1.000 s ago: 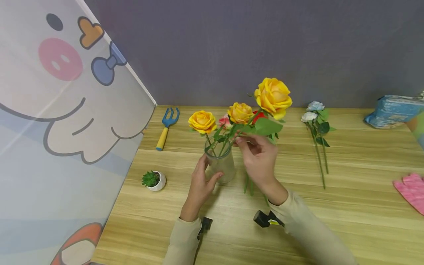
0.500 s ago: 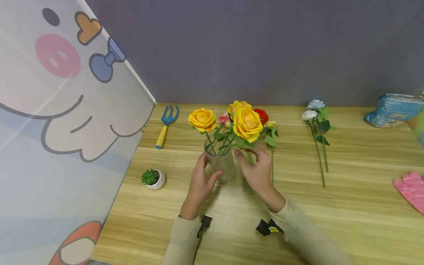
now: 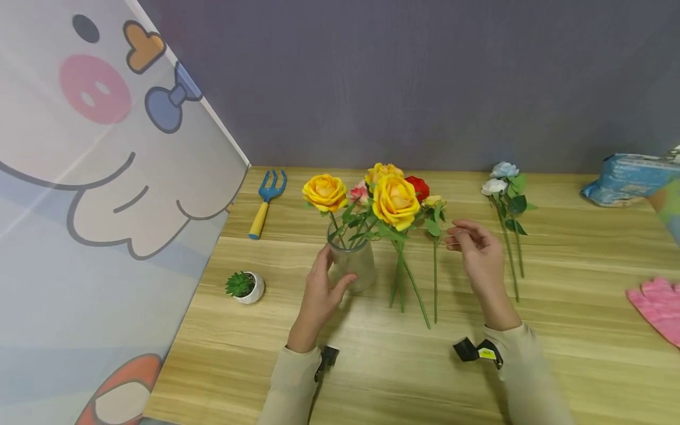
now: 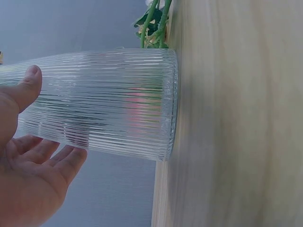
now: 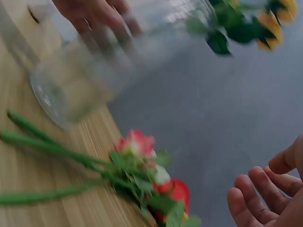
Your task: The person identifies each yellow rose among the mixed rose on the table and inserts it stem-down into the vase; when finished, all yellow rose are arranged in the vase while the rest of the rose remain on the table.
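Note:
My left hand (image 3: 321,292) grips a clear ribbed glass vase (image 3: 358,274), thumb on its near side and fingers round the left. The left wrist view shows this vase (image 4: 109,104) upright on the table in that hand's grip. Out of its mouth lean yellow roses (image 3: 324,193) with green leaves, one large yellow rose (image 3: 395,202) at the right. Just right of the vase, a red flower (image 3: 418,187) and a pink flower (image 3: 359,193) lie on the table with green stems (image 3: 435,283). My right hand (image 3: 480,260) hovers right of these stems, fingers loosely bent and holding nothing.
A blue and white pair of flowers (image 3: 495,187) lies farther right, with a blue bag (image 3: 632,177) and a pink glove (image 3: 659,307) beyond. At left are a small hand fork (image 3: 264,206) and a potted succulent (image 3: 247,287). A dark wall (image 3: 404,82) borders the table's back.
My right hand has lowered a large yellow rose toward the vase, let go of it and moved away to the right. The left hand stays on the vase.

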Demonstrator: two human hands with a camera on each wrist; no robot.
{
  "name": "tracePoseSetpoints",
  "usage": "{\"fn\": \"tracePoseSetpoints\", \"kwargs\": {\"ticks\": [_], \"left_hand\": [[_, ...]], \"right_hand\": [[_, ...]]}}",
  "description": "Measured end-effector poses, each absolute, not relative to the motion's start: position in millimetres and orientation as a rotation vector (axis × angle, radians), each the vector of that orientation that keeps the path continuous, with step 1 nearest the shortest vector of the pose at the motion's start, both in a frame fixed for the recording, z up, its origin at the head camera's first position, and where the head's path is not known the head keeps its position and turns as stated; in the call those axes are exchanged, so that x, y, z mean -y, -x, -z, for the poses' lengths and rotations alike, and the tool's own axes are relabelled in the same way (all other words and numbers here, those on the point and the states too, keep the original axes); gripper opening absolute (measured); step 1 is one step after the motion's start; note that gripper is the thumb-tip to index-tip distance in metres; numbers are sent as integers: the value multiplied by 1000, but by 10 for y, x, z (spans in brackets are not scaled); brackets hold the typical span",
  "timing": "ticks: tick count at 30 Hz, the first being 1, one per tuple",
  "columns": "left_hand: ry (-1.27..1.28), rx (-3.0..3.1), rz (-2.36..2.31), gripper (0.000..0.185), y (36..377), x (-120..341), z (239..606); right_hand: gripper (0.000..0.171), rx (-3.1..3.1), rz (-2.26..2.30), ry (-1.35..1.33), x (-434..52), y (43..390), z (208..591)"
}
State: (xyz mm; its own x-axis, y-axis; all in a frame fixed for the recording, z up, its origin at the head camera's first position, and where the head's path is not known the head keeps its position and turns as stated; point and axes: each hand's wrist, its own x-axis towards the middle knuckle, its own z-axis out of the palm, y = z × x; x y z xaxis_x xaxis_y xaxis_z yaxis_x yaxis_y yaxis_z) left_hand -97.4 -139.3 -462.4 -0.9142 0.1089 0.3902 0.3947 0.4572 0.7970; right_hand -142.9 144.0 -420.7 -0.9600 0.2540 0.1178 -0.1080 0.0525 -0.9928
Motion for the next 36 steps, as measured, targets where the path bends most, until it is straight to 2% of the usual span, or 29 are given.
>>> {"fn": "tracePoseSetpoints", "kwargs": {"ticks": [10,15,18,36], "left_hand": [[433,2422,1426,79,981,1391,4632],[443,2420,1427,79,981,1394,4637],[434,2428,1429,79,978,1395,4635],[430,2422,1440,79,987,1396,4627]], "right_hand": [[19,2068,-2114,217,-1687,1514,4322],[43,2236,-2126,214,-1750,1546,4381],[49,2326,-2148,219,-1782,1576,4441],[52,2512,-2308,336,-1783,1687,4656]]}}
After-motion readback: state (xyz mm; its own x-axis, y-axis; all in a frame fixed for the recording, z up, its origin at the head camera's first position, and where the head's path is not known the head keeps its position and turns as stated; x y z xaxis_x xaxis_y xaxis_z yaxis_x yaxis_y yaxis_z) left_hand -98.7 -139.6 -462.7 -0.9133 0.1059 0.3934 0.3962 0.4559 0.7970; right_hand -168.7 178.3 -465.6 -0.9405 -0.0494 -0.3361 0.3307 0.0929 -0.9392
